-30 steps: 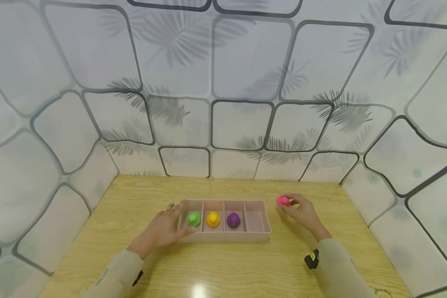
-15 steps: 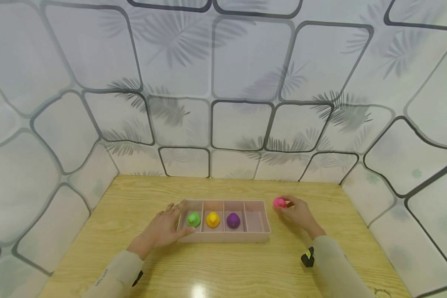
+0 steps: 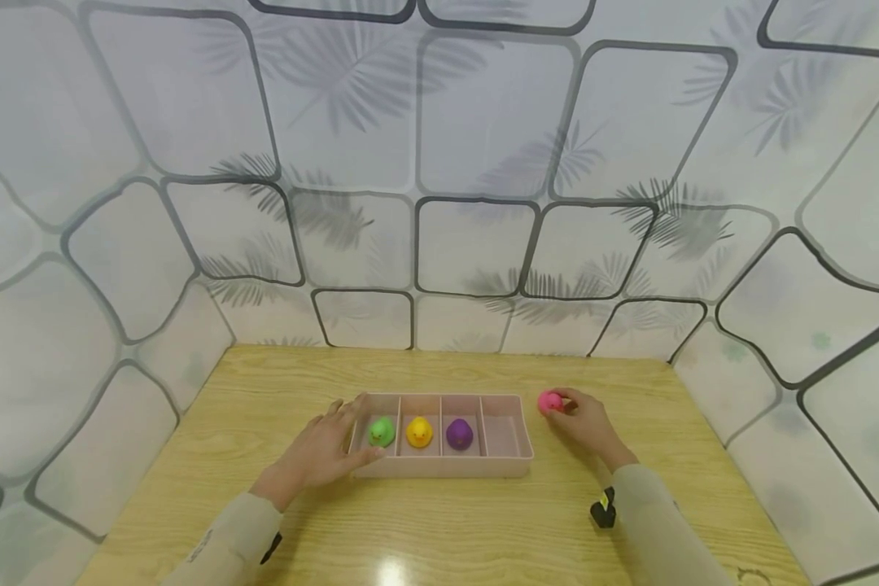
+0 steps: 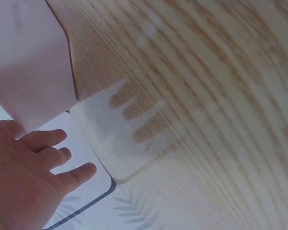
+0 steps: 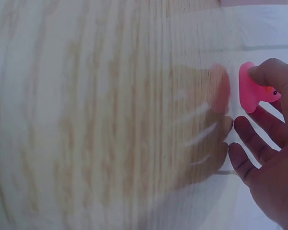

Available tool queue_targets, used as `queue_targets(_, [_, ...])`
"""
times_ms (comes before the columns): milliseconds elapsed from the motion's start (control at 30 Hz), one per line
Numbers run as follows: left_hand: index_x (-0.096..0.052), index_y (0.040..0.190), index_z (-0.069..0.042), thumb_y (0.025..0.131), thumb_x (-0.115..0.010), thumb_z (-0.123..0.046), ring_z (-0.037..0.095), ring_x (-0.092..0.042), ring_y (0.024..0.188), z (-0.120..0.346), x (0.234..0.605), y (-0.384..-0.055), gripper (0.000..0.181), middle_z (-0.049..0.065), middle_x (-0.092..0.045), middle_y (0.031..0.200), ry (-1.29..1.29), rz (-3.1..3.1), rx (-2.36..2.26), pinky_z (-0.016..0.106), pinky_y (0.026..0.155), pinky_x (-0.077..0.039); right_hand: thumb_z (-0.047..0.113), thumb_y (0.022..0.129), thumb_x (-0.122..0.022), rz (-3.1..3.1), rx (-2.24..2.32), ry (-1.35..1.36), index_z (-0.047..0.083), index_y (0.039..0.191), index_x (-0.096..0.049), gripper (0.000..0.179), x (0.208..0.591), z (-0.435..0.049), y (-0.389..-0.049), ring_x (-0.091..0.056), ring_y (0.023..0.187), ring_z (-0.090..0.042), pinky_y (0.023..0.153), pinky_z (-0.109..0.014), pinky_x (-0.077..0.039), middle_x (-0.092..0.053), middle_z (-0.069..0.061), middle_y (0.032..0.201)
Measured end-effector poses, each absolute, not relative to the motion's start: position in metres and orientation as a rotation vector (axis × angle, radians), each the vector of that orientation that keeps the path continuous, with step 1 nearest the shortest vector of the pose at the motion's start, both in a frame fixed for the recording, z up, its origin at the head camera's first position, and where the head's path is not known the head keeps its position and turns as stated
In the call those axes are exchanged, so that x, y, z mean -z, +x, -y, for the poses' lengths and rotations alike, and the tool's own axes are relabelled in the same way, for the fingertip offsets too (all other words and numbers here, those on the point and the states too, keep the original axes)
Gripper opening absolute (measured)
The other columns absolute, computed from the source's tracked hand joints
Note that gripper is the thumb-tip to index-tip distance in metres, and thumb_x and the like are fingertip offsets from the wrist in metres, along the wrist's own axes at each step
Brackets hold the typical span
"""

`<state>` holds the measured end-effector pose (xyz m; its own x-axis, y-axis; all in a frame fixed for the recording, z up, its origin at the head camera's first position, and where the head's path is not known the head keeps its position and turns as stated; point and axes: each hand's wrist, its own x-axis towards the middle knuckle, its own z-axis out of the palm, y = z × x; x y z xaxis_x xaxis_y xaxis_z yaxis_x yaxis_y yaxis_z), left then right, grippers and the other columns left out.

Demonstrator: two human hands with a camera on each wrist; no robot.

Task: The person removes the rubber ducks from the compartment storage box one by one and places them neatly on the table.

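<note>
A pale pink tray (image 3: 443,467) with divided compartments lies on the table. From left to right its compartments hold a green rubber duck (image 3: 382,432), a yellow rubber duck (image 3: 419,432) and a purple rubber duck (image 3: 459,435); the rightmost one has nothing in it. My left hand (image 3: 321,449) rests at the tray's left end, fingers spread, thumb over the front rim. To the right of the tray, my right hand (image 3: 588,423) pinches a pink rubber duck (image 3: 548,401) between thumb and fingers. The right wrist view shows this duck (image 5: 250,91) just above its reflection in the tabletop.
The wood-grain table (image 3: 439,529) is glossy and reflects both hands. Patterned walls (image 3: 476,244) close it in at the back and on both sides. A black strap piece (image 3: 604,509) sits at my right wrist.
My right hand has shifted slightly left and toward me with the pink rubber duck, which has turned a little. The left hand and the tray have stayed put.
</note>
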<state>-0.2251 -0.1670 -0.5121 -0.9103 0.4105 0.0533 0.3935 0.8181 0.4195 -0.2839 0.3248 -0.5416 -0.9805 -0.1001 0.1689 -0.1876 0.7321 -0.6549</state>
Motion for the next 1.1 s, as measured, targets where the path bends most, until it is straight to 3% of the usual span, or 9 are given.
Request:
queue_targets(767, [-0.021, 0.17, -0.011, 0.098, -0.056, -0.071, 0.054, -0.033, 0.153, 0.167, 0.513, -0.226, 0.1, 0.019, -0.036, 0.169, 0.64, -2.962, -0.671, 0.076, 0.117, -0.033, 0.012, 0.094, -0.078, 2.839, -1.07, 0.247, -0.003, 0.13, -0.069, 0.04, 0.538, -0.323, -0.284, -0.069, 0.098, -0.03, 0.085, -0.04, -0.057, -0.075, -0.022, 0.111])
queue_targets(1100, [-0.021, 0.17, -0.01, 0.099, -0.056, -0.071, 0.055, -0.033, 0.153, 0.167, 0.513, -0.225, 0.1, 0.02, -0.036, 0.169, 0.641, -2.962, -0.671, 0.075, 0.117, -0.034, 0.009, 0.087, -0.079, 2.9, -1.059, 0.256, -0.002, 0.136, -0.064, 0.053, 0.528, -0.322, -0.281, -0.07, 0.1, -0.034, 0.082, -0.042, -0.059, -0.072, -0.028, 0.12])
